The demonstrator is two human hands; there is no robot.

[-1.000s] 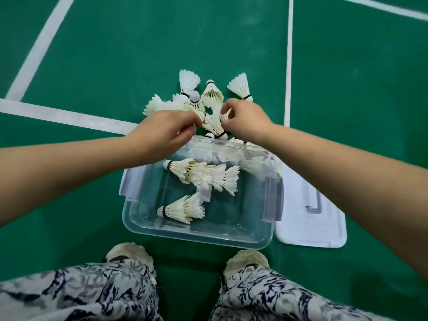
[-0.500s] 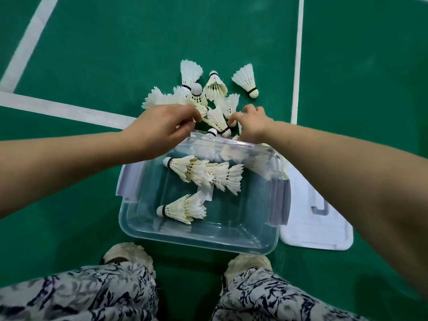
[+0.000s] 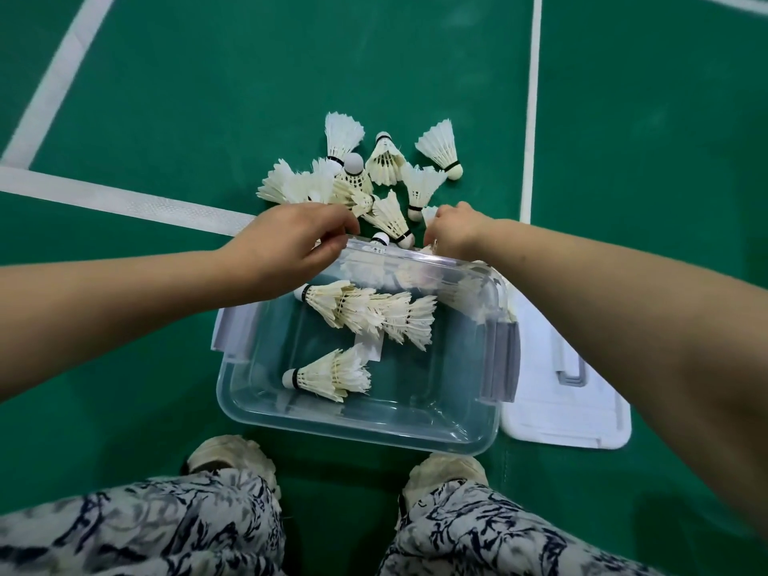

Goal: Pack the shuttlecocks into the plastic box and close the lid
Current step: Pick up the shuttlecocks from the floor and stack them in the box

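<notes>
White feathered shuttlecocks heap beyond the clear open box; its white lid lies beside.

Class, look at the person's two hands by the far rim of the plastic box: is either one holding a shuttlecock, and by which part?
It cannot be told. Both the left hand and the right hand curl among the shuttlecock pile, their fingertips hidden.

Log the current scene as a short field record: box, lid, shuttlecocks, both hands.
box: clear plastic box on the green court floor, open, side latches hanging down
lid: white lid lies flat on the floor, right of the box, partly behind it
shuttlecocks in box: a nested stack toward the far side, one single nearer the person
shuttlecocks outside: loose pile on the floor beyond the box's far rim
left hand: over the far-left rim, fingers curled at the pile's edge; grasp unclear
right hand: at the far rim, fingers curled into the pile; grasp hidden
</notes>
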